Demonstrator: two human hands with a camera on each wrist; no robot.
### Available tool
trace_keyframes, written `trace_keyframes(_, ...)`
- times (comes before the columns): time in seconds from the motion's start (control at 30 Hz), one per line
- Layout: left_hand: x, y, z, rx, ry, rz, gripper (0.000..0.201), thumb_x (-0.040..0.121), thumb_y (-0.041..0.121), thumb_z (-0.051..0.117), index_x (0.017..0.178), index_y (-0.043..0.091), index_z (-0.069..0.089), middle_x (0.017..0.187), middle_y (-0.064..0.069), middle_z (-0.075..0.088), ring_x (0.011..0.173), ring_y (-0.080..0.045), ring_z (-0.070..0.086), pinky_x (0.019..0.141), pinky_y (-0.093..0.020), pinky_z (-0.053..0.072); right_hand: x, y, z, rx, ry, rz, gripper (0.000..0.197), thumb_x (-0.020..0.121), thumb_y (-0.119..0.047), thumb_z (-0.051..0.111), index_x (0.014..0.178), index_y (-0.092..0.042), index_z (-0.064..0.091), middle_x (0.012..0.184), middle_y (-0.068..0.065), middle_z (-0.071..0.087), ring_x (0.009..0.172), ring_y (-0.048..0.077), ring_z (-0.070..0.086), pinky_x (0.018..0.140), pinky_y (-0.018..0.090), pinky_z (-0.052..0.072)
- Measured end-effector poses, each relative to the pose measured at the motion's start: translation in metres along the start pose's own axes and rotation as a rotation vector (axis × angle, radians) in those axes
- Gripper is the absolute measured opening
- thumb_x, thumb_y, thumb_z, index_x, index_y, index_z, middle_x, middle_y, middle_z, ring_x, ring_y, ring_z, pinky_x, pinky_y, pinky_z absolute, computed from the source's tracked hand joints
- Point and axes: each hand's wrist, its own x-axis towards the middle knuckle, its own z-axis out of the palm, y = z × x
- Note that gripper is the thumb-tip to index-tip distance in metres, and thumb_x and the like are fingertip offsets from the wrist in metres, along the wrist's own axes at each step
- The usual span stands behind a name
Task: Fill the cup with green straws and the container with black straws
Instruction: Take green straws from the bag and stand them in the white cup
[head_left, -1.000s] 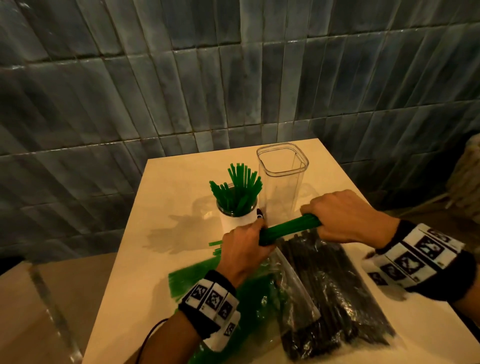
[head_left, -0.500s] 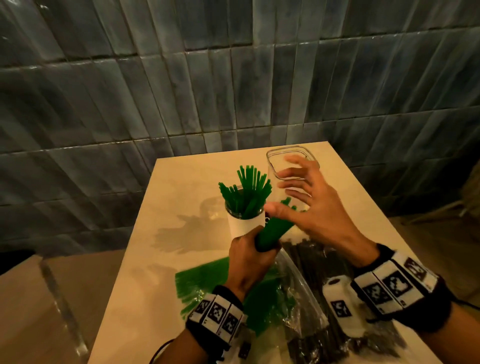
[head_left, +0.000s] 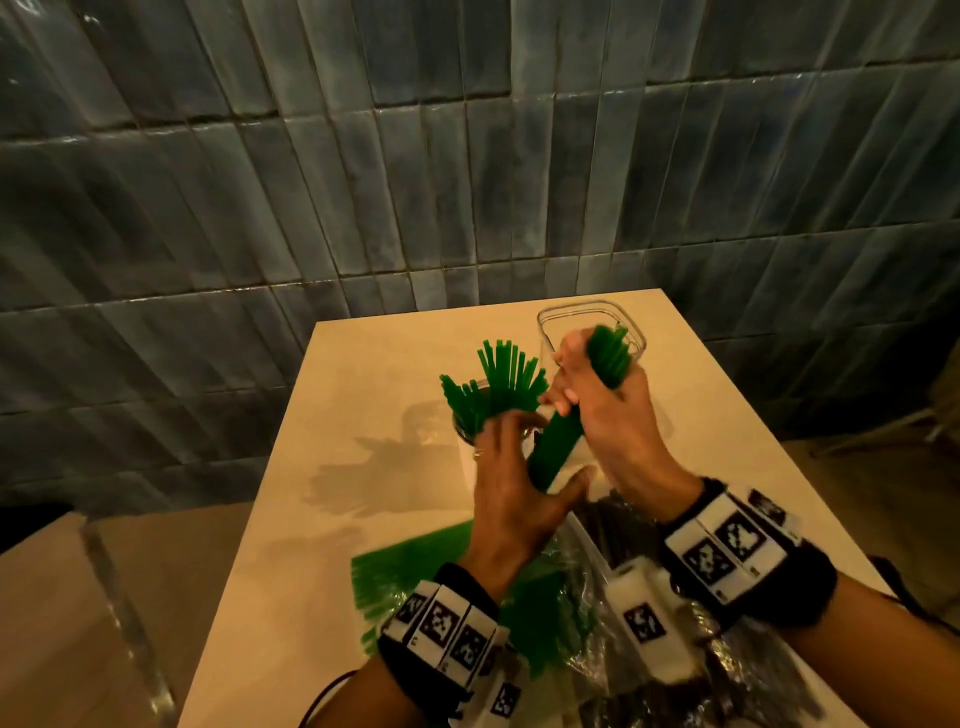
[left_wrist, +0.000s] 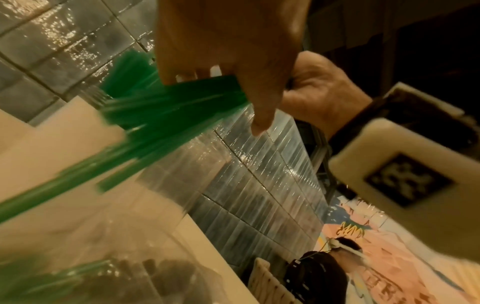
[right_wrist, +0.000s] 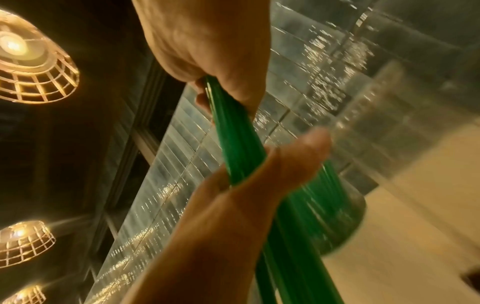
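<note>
My right hand (head_left: 589, 397) grips a bundle of green straws (head_left: 558, 441) near its top and holds it tilted over the table. The bundle's upper end is in front of the clear square container (head_left: 569, 318), which stands empty. My left hand (head_left: 511, 462) is open, thumb spread, and the bundle's lower end lies in the crook of the thumb. The left fingers reach to the white cup (head_left: 464, 435), which holds several green straws (head_left: 493, 384) fanned out. The right wrist view shows the right hand (right_wrist: 207, 41) clenched on the bundle (right_wrist: 233, 133) above the left thumb (right_wrist: 306, 148).
Loose green straws (head_left: 410, 566) lie in clear plastic on the cream table (head_left: 374, 395), near its front edge. A bag of black straws (head_left: 615, 525) lies right of them, under my right wrist. A dark tiled wall stands close behind the table.
The right hand, open half a second ago, has closed on the bundle and lifted it. The left hand, which held the bundle, has loosened and spread its thumb.
</note>
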Motion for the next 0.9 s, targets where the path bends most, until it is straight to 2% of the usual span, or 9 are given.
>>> trace_keyframes(0.07, 0.009, -0.009, -0.004, 0.07, 0.18, 0.038, 0.088, 0.059, 0.067, 0.068, 0.127, 0.026, 0.029, 0.131, -0.007, 0.035, 0.12, -0.016, 0.035, 0.1, -0.025, 0.038, 0.019, -0.014, 0.005, -0.009, 0.006, -0.093, 0.019, 0.092, -0.026, 0.049, 0.077, -0.015, 0.052, 0.044, -0.011, 0.044, 0.044, 0.003, 0.043, 0.067, 0.026, 0.05)
trace_keyframes(0.13, 0.018, -0.021, -0.009, 0.09, 0.259, -0.004, 0.107, 0.051, 0.072, 0.068, 0.134, 0.029, 0.017, 0.144, -0.014, 0.023, 0.132, -0.016, 0.02, 0.11, -0.026, 0.021, 0.04, -0.027, 0.008, -0.014, 0.032, -0.177, 0.018, 0.095, -0.021, 0.048, 0.078, -0.016, 0.052, 0.043, -0.012, 0.044, 0.044, 0.003, 0.043, 0.064, 0.025, 0.05)
trace_keyframes(0.2, 0.027, -0.034, -0.01, 0.074, 0.224, -0.117, 0.127, 0.046, 0.067, 0.077, 0.141, 0.026, 0.003, 0.149, -0.017, 0.014, 0.139, -0.023, 0.014, 0.116, -0.034, 0.014, 0.058, -0.034, 0.011, -0.022, 0.055, -0.226, 0.017, 0.096, -0.02, 0.048, 0.08, -0.016, 0.052, 0.044, -0.012, 0.045, 0.045, 0.003, 0.043, 0.063, 0.023, 0.05)
trace_keyframes(0.27, 0.034, -0.046, -0.009, 0.023, 0.141, -0.261, 0.142, 0.044, 0.052, 0.088, 0.145, 0.016, -0.005, 0.15, -0.017, 0.014, 0.14, -0.029, 0.016, 0.117, -0.044, 0.017, 0.073, -0.036, 0.014, -0.031, 0.074, -0.255, 0.016, 0.096, -0.02, 0.049, 0.081, -0.016, 0.052, 0.046, -0.011, 0.047, 0.045, 0.002, 0.044, 0.062, 0.023, 0.051)
trace_keyframes(0.37, 0.046, -0.061, -0.005, -0.014, 0.091, -0.332, 0.143, 0.045, 0.047, 0.09, 0.145, 0.021, -0.008, 0.148, -0.016, 0.024, 0.136, -0.029, 0.029, 0.113, -0.048, 0.027, 0.088, -0.03, 0.02, -0.064, 0.111, -0.274, 0.014, 0.095, -0.021, 0.05, 0.082, -0.018, 0.053, 0.051, -0.011, 0.05, 0.046, 0.002, 0.046, 0.061, 0.022, 0.051)
trace_keyframes(0.47, 0.059, -0.065, -0.002, -0.034, 0.082, -0.332, 0.138, 0.044, 0.054, 0.087, 0.142, 0.035, -0.007, 0.142, -0.014, 0.038, 0.13, -0.028, 0.04, 0.108, -0.05, 0.035, 0.094, -0.008, 0.025, -0.149, 0.101, -0.246, 0.013, 0.094, -0.025, 0.053, 0.082, -0.022, 0.054, 0.052, -0.012, 0.052, 0.049, 0.002, 0.049, 0.066, 0.028, 0.053)
trace_keyframes(0.6, 0.071, -0.065, 0.003, -0.005, 0.067, -0.32, 0.132, 0.04, 0.067, 0.08, 0.136, 0.047, -0.009, 0.138, -0.013, 0.046, 0.127, -0.028, 0.046, 0.106, -0.053, 0.035, 0.095, 0.014, 0.032, -0.199, 0.102, -0.177, 0.014, 0.093, -0.028, 0.054, 0.079, -0.025, 0.052, 0.056, -0.01, 0.051, 0.053, 0.006, 0.05, 0.072, 0.034, 0.052)
trace_keyframes(0.7, 0.073, -0.068, 0.004, -0.025, 0.072, -0.307, 0.131, 0.04, 0.071, 0.076, 0.137, 0.045, -0.008, 0.141, -0.013, 0.043, 0.128, -0.027, 0.045, 0.105, -0.052, 0.037, 0.102, 0.004, 0.039, -0.178, 0.096, -0.211, 0.014, 0.093, -0.028, 0.053, 0.08, -0.023, 0.052, 0.058, -0.005, 0.049, 0.051, 0.004, 0.049, 0.065, 0.025, 0.052)
trace_keyframes(0.9, 0.073, -0.073, 0.004, -0.029, 0.049, -0.295, 0.132, 0.042, 0.069, 0.078, 0.141, 0.039, -0.003, 0.142, -0.006, 0.043, 0.128, -0.024, 0.044, 0.105, -0.051, 0.037, 0.127, -0.033, 0.053, -0.172, 0.068, -0.262, 0.016, 0.094, -0.032, 0.053, 0.08, -0.023, 0.052, 0.057, -0.007, 0.048, 0.047, 0.002, 0.049, 0.062, 0.023, 0.051)
